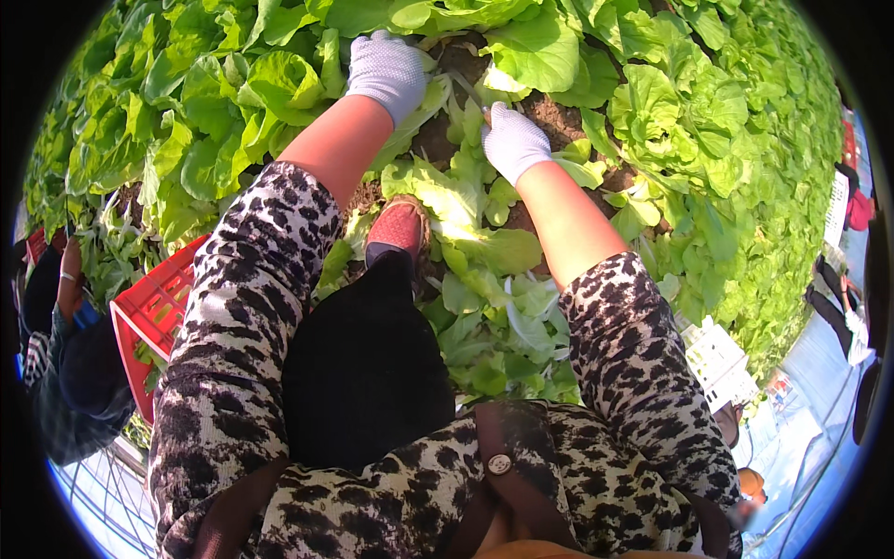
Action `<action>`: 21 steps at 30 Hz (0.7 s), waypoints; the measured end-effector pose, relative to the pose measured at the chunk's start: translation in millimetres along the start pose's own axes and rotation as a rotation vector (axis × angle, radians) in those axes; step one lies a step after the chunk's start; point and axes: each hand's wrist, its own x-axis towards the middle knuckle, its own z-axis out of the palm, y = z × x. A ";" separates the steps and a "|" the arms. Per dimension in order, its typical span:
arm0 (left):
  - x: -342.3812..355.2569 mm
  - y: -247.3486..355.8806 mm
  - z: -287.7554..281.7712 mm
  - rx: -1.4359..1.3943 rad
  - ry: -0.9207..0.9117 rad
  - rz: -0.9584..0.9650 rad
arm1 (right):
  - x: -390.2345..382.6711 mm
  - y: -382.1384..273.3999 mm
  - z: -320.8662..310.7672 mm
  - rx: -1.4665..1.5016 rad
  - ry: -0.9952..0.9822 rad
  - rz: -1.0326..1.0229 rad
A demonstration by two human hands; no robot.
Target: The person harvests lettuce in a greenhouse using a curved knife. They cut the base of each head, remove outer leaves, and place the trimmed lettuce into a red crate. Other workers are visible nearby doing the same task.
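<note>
My left hand (387,74), in a pale dotted glove, is at the top centre among leafy green plants (531,51), fingers curled down at a plant's base; what they hold is hidden. My right hand (514,140), also gloved, is closed on a thin tool (486,115), apparently a knife, angled toward the plant near my left hand. Loose pale-green leaves (494,242) lie on dark soil between my arms, around my red shoe (399,228).
A red plastic crate (140,317) stands at my left, beside another person (79,363) in dark clothes. A white crate (715,365) is at my right, near pale sheeting (796,429). Another person (838,317) is at the far right. Dense plant rows surround my hands.
</note>
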 end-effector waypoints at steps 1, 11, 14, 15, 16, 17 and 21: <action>3.5 1.6 1.3 0.070 0.067 0.035 | -3.8 2.9 -1.8 -0.018 -0.001 0.000; 16.0 -2.1 29.2 -0.094 -0.147 -0.049 | 17.8 7.3 -10.2 -0.095 -0.054 -0.085; 18.1 -5.2 31.9 -0.153 -0.190 -0.070 | 8.1 11.5 -6.7 -0.077 -0.244 -0.082; 18.2 -5.9 32.9 -0.180 -0.180 -0.081 | 0.2 13.6 -6.5 -0.090 -0.281 -0.084; 19.8 -6.7 33.6 -0.204 -0.166 -0.094 | -7.8 17.2 -8.8 -0.127 -0.345 -0.072; 19.2 -6.2 35.2 -0.206 -0.084 -0.093 | -17.8 18.5 -9.6 -0.105 -0.303 -0.037; 14.1 2.2 43.9 -0.243 -0.194 -0.066 | -29.5 4.5 -11.2 0.049 0.017 -0.050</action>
